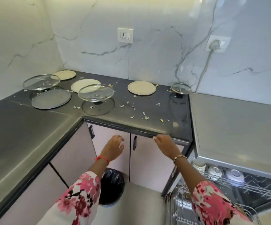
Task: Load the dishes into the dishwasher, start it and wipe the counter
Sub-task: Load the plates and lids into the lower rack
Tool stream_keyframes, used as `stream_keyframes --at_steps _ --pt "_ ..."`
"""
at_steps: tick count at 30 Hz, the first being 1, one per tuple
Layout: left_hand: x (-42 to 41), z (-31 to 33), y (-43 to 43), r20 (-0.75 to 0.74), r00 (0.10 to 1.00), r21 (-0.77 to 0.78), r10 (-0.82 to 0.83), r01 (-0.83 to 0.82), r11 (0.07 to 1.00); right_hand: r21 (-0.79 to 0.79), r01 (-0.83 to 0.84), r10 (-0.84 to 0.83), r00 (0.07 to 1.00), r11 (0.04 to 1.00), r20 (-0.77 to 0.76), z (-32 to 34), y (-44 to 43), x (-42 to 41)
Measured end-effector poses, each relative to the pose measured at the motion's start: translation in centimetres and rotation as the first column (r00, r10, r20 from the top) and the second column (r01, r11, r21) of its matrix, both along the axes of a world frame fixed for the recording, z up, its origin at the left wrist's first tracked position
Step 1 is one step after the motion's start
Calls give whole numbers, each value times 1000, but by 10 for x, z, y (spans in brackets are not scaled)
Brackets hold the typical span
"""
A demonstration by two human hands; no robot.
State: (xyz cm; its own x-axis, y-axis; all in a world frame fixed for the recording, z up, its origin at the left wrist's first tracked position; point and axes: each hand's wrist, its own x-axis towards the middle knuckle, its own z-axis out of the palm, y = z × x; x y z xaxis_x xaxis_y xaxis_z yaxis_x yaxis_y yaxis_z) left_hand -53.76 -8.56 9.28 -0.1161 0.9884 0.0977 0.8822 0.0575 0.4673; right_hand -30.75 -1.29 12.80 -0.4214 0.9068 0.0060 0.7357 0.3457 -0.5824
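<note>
- The three glass lids stand upside down on their knobs on the dark counter (154, 111). The nearest glass lid (96, 93) could probably rock or roll off if it is caught by the rim with one hand.
- The small glass lid (181, 88) sits near the counter's right end, by the dishwasher (232, 127). A sleeve swinging past might knock it.
- Food scraps (132, 117) are scattered between the dishes. Lifting the cream plate (141, 88) carelessly could drag them over the front edge onto the floor, missing the black-lined bin (112, 182).
- The grey plate (51, 99), the far glass lid (41, 82) and two more cream plates lie towards the corner, a long reach over the lids in front.
- The dishwasher is open at the right with its lower rack (178, 207) pulled out under the right arm, so it may snag the sleeve.
- Left hand (113, 146): raised before the cabinet doors, fingers loosely curled, empty.
- Right hand (164, 143): fingertips at the counter's front lip, holding nothing; whether it touches is unclear.
- The hands are apart.
</note>
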Motion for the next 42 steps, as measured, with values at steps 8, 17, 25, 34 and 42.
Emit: stream_keyframes --at_steps 8,17,25,34,42 --pt "-59 -2 142 52 999 36 4 -6 999 29 197 -193 974 980 -115 -6 158 -45" --pt "-107 -3 324 110 990 -27 93 -91 996 -146 289 -311 938 946 -156 -7 370 -97" --pt "-146 -22 416 46 983 -70 175 -172 983 -265 338 -368 927 903 -70 -21 483 -131" --pt "-144 -40 422 6 967 53 257 -257 965 -321 525 -554 832 789 -1 -30 531 -157" --pt "-143 -38 422 -3 966 52 257 -256 965 -735 398 -719 673 548 -171 -22 548 -153"
